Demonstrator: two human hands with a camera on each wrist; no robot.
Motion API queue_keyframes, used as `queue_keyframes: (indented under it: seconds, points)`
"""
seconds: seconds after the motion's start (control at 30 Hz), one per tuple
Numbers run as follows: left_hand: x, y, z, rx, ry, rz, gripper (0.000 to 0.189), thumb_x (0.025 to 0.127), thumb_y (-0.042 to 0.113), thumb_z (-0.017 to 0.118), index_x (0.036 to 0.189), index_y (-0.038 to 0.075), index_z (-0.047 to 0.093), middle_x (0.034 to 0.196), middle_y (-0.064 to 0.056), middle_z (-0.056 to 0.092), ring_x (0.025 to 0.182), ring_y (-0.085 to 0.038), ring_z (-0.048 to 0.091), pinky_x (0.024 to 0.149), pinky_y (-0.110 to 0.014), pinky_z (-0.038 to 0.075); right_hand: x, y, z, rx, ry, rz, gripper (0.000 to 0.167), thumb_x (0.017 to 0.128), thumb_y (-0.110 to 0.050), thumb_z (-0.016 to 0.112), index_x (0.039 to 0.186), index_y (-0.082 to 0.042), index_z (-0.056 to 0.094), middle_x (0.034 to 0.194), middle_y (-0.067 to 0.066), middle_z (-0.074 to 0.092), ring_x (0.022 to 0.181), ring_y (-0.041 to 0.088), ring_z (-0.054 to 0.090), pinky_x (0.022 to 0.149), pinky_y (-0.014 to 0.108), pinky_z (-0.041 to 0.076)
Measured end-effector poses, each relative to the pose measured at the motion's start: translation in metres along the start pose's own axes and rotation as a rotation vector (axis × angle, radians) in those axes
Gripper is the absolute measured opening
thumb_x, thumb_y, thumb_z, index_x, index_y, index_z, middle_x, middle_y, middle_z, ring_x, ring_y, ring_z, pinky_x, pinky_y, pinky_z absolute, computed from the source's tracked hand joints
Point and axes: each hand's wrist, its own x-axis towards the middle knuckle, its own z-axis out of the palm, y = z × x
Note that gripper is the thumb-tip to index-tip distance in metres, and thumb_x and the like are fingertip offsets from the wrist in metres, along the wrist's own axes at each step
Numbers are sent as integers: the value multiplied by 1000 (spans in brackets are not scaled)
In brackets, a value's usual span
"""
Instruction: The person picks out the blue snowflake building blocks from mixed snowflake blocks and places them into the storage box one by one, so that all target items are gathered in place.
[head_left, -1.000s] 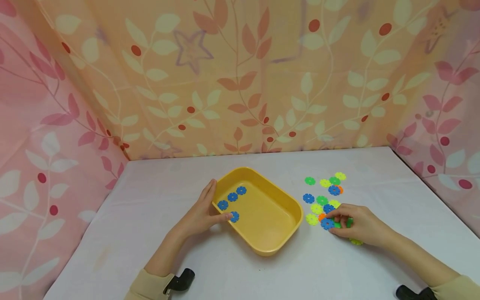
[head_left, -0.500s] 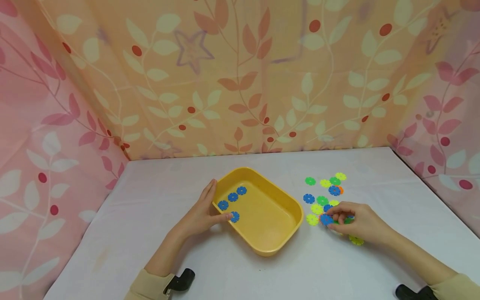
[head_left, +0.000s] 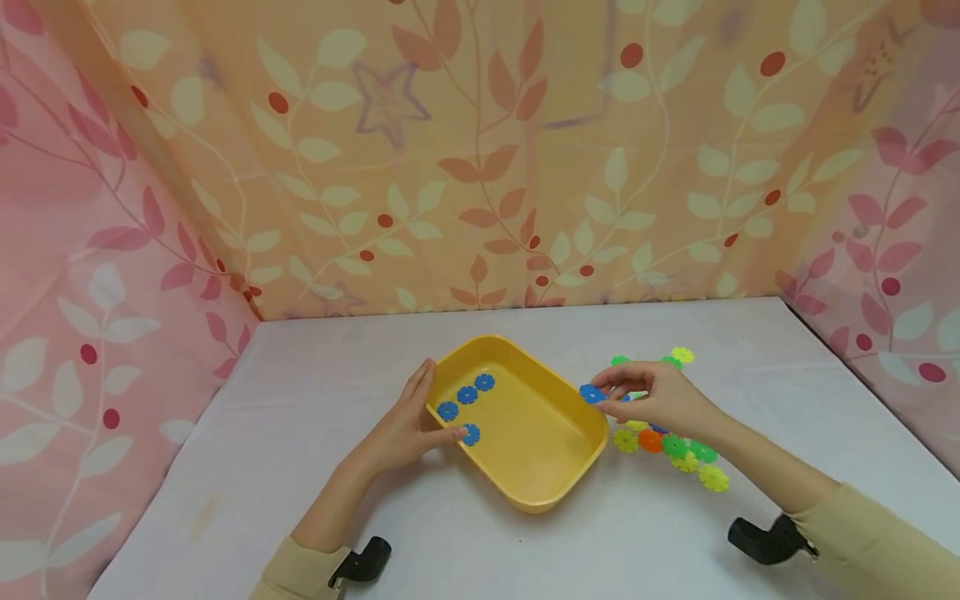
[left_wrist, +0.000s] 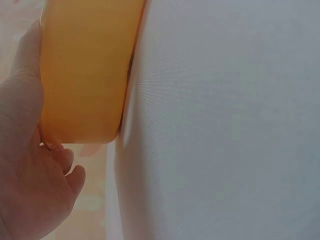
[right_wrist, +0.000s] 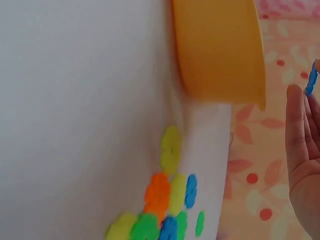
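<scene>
A yellow plastic tray sits mid-table with several blue flower-shaped discs inside along its left side. My left hand grips the tray's left corner, thumb over the rim beside one blue disc and fingers along the outside. In the left wrist view, that hand lies against the tray's outer wall. Between thumb and fingertips my right hand pinches another blue flower disc, raised at the tray's right rim. The right wrist view shows this blue disc edge-on at the fingertips.
Right of the tray, several loose flower discs in yellow, green, orange and blue lie on the white tabletop, among them an orange disc and a yellow disc. My right hand covers part of this group. Patterned cloth hangs behind the table.
My right hand has lifted a blue disc from the loose group and carried it up and left to the tray's right rim. The left hand and tray stay where they were.
</scene>
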Motion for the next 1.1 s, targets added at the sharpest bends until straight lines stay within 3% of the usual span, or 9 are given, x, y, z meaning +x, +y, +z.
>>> queue_keyframes:
  seconds: [0.2,0.37,0.57,0.73,0.83,1.1]
  points:
    - [1,1,1,-12,-4,-5,118,77,61,73,158,14,2,163,3,-3,149,-21,4,116,-49,17,42,-18,37,39,-132,-10,30,81,-27,81,105,-11,72,86,5,71,80,23,67,71,33,56]
    - [4,1,4,-7,-16,4,118,77,62,72,157,13,2,163,5,-4,148,-20,4,117,-47,15,65,-19,69,51,-159,41,33,79,-30,82,102,-7,73,84,4,71,75,21,68,68,34,58]
    - [6,1,5,-4,-15,3,118,77,63,72,158,13,3,164,2,-2,148,-21,5,116,-49,15,80,-15,91,-81,-145,103,26,77,-35,83,93,-15,76,79,-3,70,71,16,64,64,27,52]
    - [5,1,3,-1,-13,-2,117,77,62,72,158,13,3,164,-1,-1,148,-21,5,116,-48,16,90,-9,102,-171,-160,116,27,76,-36,84,90,-14,75,74,-4,68,65,14,61,60,25,51]
    - [4,1,2,-1,-15,-11,118,77,62,72,158,13,2,164,0,-2,148,-21,6,116,-48,16,94,-7,106,-242,-173,86,26,76,-33,84,89,-13,74,72,-5,65,63,12,60,59,23,50]
    - [1,1,0,7,-6,-19,117,77,62,72,158,14,2,164,-1,-1,148,-21,6,116,-48,17,101,-6,110,-413,-143,-103,24,75,-27,85,87,-10,72,72,-9,61,69,7,55,65,20,49]
